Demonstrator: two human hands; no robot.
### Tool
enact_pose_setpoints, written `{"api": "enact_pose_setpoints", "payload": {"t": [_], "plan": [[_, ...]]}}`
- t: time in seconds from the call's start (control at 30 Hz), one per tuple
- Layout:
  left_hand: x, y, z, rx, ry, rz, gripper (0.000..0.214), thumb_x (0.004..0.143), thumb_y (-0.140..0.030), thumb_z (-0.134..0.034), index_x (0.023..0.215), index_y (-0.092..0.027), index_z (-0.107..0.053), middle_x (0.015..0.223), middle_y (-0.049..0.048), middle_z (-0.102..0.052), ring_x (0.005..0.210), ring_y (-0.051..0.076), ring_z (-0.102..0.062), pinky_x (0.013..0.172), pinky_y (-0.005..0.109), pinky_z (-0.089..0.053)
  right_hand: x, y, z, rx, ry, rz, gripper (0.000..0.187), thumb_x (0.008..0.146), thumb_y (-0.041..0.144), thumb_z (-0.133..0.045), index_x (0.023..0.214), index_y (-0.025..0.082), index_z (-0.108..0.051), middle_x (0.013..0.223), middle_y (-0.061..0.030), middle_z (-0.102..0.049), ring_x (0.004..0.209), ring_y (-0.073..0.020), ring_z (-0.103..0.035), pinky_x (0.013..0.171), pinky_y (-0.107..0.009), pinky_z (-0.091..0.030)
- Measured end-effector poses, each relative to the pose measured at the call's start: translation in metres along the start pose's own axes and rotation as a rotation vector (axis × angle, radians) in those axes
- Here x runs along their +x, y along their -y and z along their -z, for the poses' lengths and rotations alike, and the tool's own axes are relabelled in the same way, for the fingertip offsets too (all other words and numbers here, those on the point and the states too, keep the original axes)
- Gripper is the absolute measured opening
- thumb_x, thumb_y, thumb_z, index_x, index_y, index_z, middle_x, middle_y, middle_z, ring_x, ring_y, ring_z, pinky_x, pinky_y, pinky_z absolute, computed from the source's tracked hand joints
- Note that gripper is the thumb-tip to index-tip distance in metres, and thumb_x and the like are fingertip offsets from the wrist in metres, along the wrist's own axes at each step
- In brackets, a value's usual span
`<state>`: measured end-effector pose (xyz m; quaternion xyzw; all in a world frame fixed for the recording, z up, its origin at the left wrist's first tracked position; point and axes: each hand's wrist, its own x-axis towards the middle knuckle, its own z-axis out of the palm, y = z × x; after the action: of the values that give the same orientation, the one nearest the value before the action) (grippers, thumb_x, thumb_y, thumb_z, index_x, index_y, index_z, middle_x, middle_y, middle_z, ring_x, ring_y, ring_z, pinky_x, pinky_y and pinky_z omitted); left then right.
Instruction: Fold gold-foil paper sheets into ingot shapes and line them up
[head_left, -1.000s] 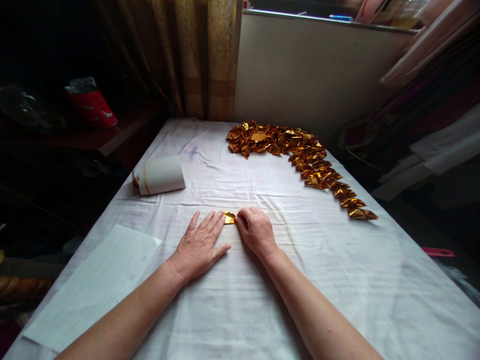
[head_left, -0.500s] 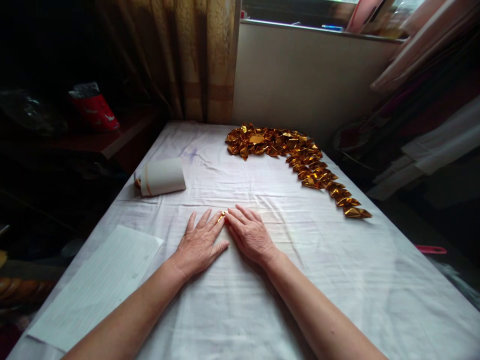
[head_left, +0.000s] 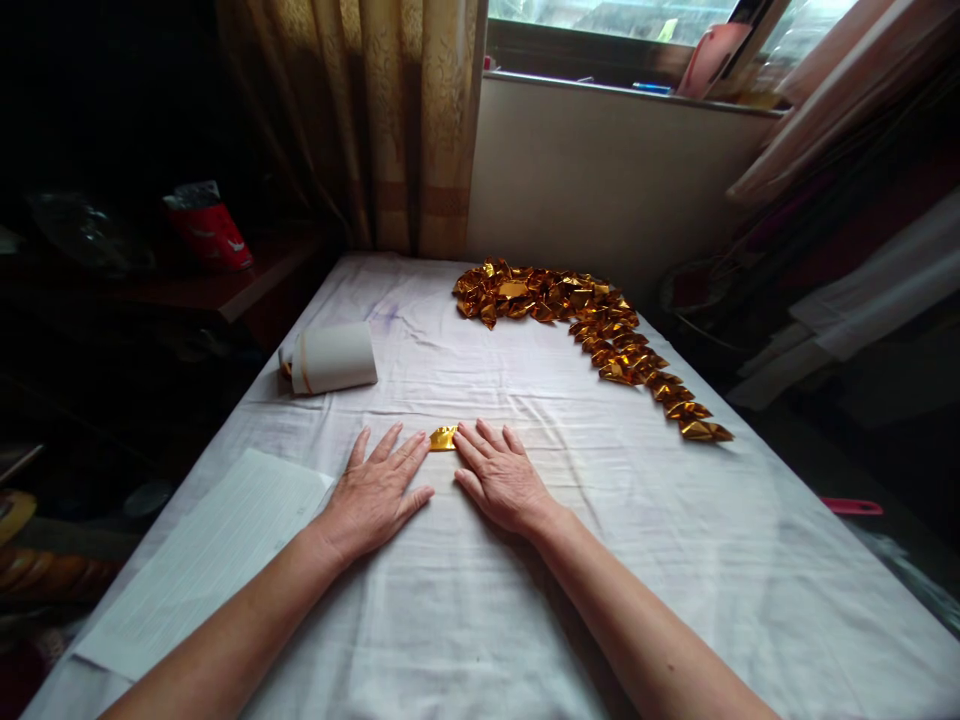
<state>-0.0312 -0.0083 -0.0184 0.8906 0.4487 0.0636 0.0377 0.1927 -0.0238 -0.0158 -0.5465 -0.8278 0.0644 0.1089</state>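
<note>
A small flat piece of gold foil paper (head_left: 443,438) lies on the white cloth between my two hands. My left hand (head_left: 379,490) rests flat with its fingers spread, the fingertips at the foil's left end. On the other side, my right hand (head_left: 501,475) lies flat too, its fingertips over the foil's right end. Neither hand grips anything. Towards the back right is a heap of folded gold foil pieces (head_left: 551,292), trailing off in a row along the table's right side.
A pale curved roll (head_left: 337,358) with a band round it stands at the left of the cloth-covered table (head_left: 480,620). Nearer me lies a lined white sheet (head_left: 217,550). Behind are a curtain (head_left: 390,130) and a window; hanging clothes (head_left: 870,290) are at the right.
My hands have moved apart, the left one leftwards, so more of the gold foil shows between them. The view has tilted up slightly.
</note>
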Motion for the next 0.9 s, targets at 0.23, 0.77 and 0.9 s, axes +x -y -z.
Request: {"api": "enact_pose_setpoints", "payload": {"t": [0.23, 0.77, 0.9], "plan": [[0.013, -0.007, 0.011, 0.020, -0.164, 0.042, 0.034, 0.095, -0.034, -0.051, 0.126, -0.025, -0.062, 0.132, 0.0069, -0.064, 0.131, 0.031, -0.048, 0.114, 0.060, -0.021, -0.001, -0.003, 0.002, 0.047, -0.030, -0.072, 0.047, 0.098, 0.036, -0.047, 0.143, 0.025, -0.048, 0.150, -0.0049, -0.046, 0.142, -0.0287, -0.036, 0.115, -0.054, -0.026], [0.042, 0.003, 0.017, -0.200, -0.179, 0.158, 0.021, 0.094, -0.032, -0.053, 0.092, -0.024, -0.072, 0.094, 0.0048, -0.073, 0.092, 0.022, -0.063, 0.082, 0.031, -0.042, 0.012, -0.014, 0.001, 0.086, -0.256, -0.116, 0.023, 0.097, 0.028, -0.051, 0.106, 0.025, -0.072, 0.114, -0.0057, -0.072, 0.105, -0.0227, -0.062, 0.092, -0.035, -0.042], [0.054, 0.001, 0.023, -0.239, -0.187, 0.228, 0.026, 0.095, -0.032, -0.047, 0.093, -0.024, -0.071, 0.090, 0.0035, -0.074, 0.081, 0.019, -0.066, 0.071, 0.027, -0.042, 0.026, -0.020, 0.003, 0.238, -0.270, -0.249, 0.024, 0.096, 0.029, -0.049, 0.093, 0.024, -0.073, 0.095, -0.0059, -0.074, 0.088, -0.0192, -0.064, 0.077, -0.028, -0.043]]}}
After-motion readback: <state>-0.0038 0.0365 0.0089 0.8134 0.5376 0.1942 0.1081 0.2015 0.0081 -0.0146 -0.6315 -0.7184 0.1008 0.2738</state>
